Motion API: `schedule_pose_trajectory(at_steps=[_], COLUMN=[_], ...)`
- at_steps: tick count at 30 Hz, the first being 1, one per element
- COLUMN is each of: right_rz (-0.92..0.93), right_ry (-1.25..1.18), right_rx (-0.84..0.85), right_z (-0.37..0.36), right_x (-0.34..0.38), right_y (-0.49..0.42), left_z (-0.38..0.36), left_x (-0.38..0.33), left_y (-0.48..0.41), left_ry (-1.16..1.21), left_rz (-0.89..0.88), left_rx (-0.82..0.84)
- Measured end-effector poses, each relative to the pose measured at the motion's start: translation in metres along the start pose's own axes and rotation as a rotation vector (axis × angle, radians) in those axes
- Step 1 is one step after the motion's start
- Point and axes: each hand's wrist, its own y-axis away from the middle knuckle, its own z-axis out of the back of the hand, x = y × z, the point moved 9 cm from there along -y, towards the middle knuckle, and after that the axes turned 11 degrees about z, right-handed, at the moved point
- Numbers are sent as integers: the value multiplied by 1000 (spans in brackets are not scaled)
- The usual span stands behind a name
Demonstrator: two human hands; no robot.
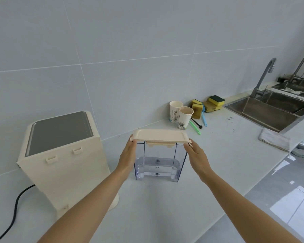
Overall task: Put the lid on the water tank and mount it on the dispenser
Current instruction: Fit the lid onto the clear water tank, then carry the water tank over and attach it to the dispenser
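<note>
A clear water tank (157,162) stands upright on the white counter, with a little water at its bottom. The cream lid (161,135) rests across its top rim. My left hand (127,158) touches the lid's left end and lies along the tank's left side. My right hand (198,157) touches the lid's right end, fingers extended. The cream dispenser (63,155) stands to the left, its back with two mounting hooks facing me and its dark top panel tilted toward the wall.
Two paper cups (180,116), sponges (207,104) and small brushes (195,128) sit behind the tank by the wall. A steel sink (270,109) with taps lies at right, a folded cloth (275,140) by it. The dispenser's black cable (16,207) trails left.
</note>
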Motion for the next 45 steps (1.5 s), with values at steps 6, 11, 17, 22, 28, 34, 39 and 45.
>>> schedule_pose_trajectory(at_steps=[6,11,17,22,28,34,39,45], right_rz=[-37,-112,-79,-25,-47,-59,-53,-39], right_ry=[10,-48,-29,67,115,204,280,303], right_rx=[87,54,54,185,243,259,281,277], right_z=[-6,2,6,-12,-27,-23,-18,-18], right_x=[-12,-18,-5,10,8,-1,-3,-3], right_y=[5,-5,-38,-59,-67,-67,-55,-36], left_z=[-3,-4,-15,-23,-30,-35,-38,-43], left_x=[8,20,42,38,22,19,16,8], left_y=[2,0,12,12,15,11,-1,-16], left_ry=[-1,120,351,380,376,320,280,285], left_rz=[18,103,336,356,341,373,341,307], left_rx=[-2,17,10,8,17,-20,-42,4])
